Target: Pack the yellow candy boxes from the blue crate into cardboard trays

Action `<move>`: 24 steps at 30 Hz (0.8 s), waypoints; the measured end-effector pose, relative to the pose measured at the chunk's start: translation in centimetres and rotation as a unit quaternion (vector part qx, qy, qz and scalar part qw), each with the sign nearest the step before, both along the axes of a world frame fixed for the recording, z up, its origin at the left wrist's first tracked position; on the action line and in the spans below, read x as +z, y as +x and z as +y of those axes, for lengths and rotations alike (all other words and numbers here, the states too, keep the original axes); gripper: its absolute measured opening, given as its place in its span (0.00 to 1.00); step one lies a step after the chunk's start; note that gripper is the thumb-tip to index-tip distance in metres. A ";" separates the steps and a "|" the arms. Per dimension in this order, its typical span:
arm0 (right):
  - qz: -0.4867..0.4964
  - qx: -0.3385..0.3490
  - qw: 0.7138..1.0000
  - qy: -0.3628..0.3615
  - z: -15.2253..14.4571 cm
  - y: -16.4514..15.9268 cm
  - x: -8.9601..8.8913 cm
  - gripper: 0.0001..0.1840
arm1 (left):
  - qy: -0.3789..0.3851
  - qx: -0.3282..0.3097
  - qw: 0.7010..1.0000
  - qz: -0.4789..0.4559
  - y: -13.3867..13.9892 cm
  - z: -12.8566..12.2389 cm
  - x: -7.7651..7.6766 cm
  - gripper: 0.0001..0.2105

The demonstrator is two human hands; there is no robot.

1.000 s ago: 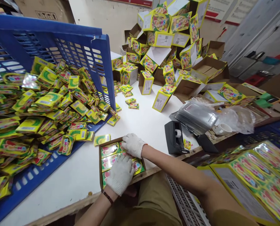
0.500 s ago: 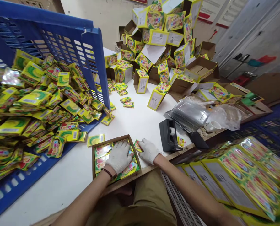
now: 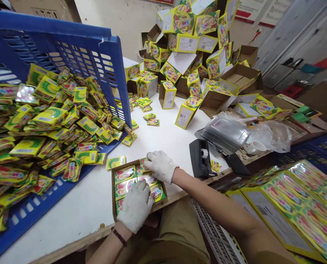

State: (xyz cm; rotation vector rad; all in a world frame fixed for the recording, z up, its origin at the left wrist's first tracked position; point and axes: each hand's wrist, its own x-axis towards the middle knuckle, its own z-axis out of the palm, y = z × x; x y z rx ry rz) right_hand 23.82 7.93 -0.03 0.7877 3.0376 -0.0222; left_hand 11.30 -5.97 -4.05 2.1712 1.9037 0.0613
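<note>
Carton point(image 3: 113, 194), open-topped, lay at the lower centre of the frame, on the front edge of the white table point(image 3: 81, 211), with flat printed packets point(image 3: 125, 173) set in rows inside it. My left hand point(image 3: 137, 206), in a white knit glove, was palm down over the lower part of the carton; its fingers were part-bent and close together, the tips over the packets near the middle. Whether they had hold of one, I could not tell. A dark beaded bracelet point(image 3: 118, 236) circled my left wrist. My right hand point(image 3: 161, 167), gloved likewise, extended from the right across the carton's upper right corner; its fingers were curved, the tips at a packet along the far wall. I could not tell whether they gripped it. One loose packet point(image 3: 116, 162) lay flat just beside the carton's upper left corner. At the left of the frame, a blue slatted crate point(image 3: 121, 73) held a heap point(image 3: 50, 115) of similar packets. A black tape dispenser point(image 3: 198, 159) stood to the right of my right hand, near stacked clear plastic pieces point(image 3: 226, 134) and a white cup point(image 3: 255, 147). Printed boxes point(image 3: 182, 22) were piled at the upper centre; yellow-edged boxes point(image 3: 273, 216) occupied the lower right.
</note>
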 end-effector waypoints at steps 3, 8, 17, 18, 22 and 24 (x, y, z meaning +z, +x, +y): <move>-0.019 0.025 0.999 0.018 -0.2 -1.5 -0.5 0.13 | 0.011 0.001 1.000 0.003 0.2 -0.2 -0.3 0.14; -0.005 0.095 0.995 0.014 -0.3 -1.3 -1.8 0.12 | 0.035 -0.002 0.999 -0.002 0.4 -0.3 -0.7 0.14; 0.187 0.143 0.961 -0.147 1.8 -2.2 -5.0 0.13 | 0.040 -0.001 0.999 -0.013 -0.2 -0.1 -0.4 0.11; 0.251 0.095 0.950 -0.159 2.1 -1.7 -5.3 0.15 | 0.048 0.001 0.999 -0.022 -0.3 0.3 -0.3 0.10; 0.352 -0.163 0.886 -0.255 2.5 0.3 -6.4 0.20 | 0.165 -0.046 0.985 -0.035 -0.8 2.9 -0.4 0.18; 0.322 -0.231 0.862 -0.315 2.3 0.8 -6.8 0.20 | 0.182 -0.079 0.980 -0.020 -0.9 4.3 -0.8 0.22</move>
